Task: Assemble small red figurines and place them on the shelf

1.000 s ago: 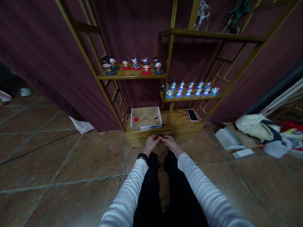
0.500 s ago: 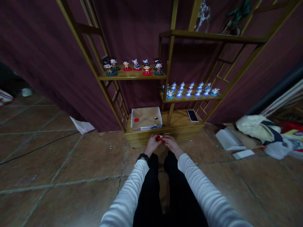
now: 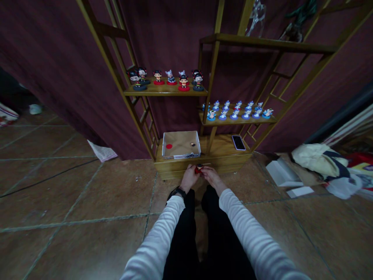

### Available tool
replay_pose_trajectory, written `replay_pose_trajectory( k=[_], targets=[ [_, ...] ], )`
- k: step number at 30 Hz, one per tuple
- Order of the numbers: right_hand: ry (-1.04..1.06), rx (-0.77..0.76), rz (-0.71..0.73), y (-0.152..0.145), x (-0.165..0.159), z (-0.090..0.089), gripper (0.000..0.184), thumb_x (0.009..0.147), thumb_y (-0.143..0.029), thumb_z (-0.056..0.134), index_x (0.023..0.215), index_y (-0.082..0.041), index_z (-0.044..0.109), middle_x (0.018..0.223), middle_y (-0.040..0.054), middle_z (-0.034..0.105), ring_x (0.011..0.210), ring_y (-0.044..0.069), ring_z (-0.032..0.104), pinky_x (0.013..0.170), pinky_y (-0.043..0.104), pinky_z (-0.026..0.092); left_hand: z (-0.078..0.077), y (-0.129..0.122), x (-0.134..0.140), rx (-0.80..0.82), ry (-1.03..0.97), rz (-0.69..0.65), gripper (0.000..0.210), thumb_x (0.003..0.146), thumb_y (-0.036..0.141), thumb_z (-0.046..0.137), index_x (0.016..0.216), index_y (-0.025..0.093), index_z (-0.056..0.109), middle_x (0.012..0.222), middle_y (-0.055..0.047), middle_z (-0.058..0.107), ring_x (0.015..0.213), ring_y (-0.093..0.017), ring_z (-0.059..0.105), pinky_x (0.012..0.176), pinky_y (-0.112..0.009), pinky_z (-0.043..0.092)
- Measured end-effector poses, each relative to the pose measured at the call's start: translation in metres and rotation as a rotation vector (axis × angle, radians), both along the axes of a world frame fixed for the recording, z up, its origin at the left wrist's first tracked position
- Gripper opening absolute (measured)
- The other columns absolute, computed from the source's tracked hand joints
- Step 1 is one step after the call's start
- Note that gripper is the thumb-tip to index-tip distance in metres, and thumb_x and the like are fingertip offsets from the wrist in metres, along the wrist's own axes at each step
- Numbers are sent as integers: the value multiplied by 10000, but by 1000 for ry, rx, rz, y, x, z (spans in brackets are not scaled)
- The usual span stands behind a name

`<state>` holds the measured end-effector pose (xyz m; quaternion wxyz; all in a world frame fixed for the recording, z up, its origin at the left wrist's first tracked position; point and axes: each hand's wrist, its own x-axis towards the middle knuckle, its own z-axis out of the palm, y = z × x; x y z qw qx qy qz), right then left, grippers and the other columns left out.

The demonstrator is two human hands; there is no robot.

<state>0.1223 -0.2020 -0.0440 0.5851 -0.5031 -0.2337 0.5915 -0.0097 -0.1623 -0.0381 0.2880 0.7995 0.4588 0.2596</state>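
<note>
A small black-haired figurine with red on it (image 3: pixel 199 168) is held between my two hands, in front of the low cabinet. My left hand (image 3: pixel 189 177), with a dark watch at the wrist, grips it from the left. From the right, the fingers of my right hand (image 3: pixel 212 175) close on it too. Just beyond them is a shallow cardboard box (image 3: pixel 181 137), in which lie a red disc (image 3: pixel 169 146) and a small dark-and-pale figurine piece (image 3: pixel 192 144). Fine detail of the held figurine is hidden by my fingers.
The upper left shelf (image 3: pixel 166 93) carries several figurines on red and black bases. Blue and purple figurines stand on the right shelf (image 3: pixel 239 121). A phone (image 3: pixel 238 142) lies on the cabinet top. White boxes (image 3: pixel 283 173) and a bag (image 3: pixel 317 159) are on the floor at right.
Both hands stay together on the figurine, whose head and red part show slightly more. The camera view has shifted a little, so the shelves appear slightly further right.
</note>
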Motion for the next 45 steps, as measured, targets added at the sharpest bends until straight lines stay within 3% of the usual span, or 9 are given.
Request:
replay_pose_trajectory(
  k=[16,30,37,45],
  targets=[
    [10,27,13,-2,-3,8,224,511,-195,727,724,-198,659,725,5,700,707,156,629,692,282,465,15,-13,-1,63,199,-45,233,816,145,486,1033,161,573,1040,-78,510,872,-167,583,786,-270,465],
    [14,27,15,-2,-2,5,186,529,-193,737,700,-203,665,723,-13,693,707,131,617,702,258,444,24,-19,-1,36,204,-36,248,836,185,503,1080,184,548,1082,-79,499,933,-176,578,817,-266,456],
    [18,32,14,-3,0,2,154,539,-168,684,685,-195,644,707,4,693,666,149,614,661,278,460,26,-23,0,134,272,-56,293,829,144,487,1119,166,514,1102,-94,491,1003,-198,546,865,-289,440],
    [0,64,40,-5,2,4,298,511,-114,626,785,-224,655,816,12,713,866,218,641,764,342,489,33,-30,2,210,370,-56,334,853,129,426,1180,146,494,1109,-129,514,1029,-227,515,886,-345,408]
  ],
)
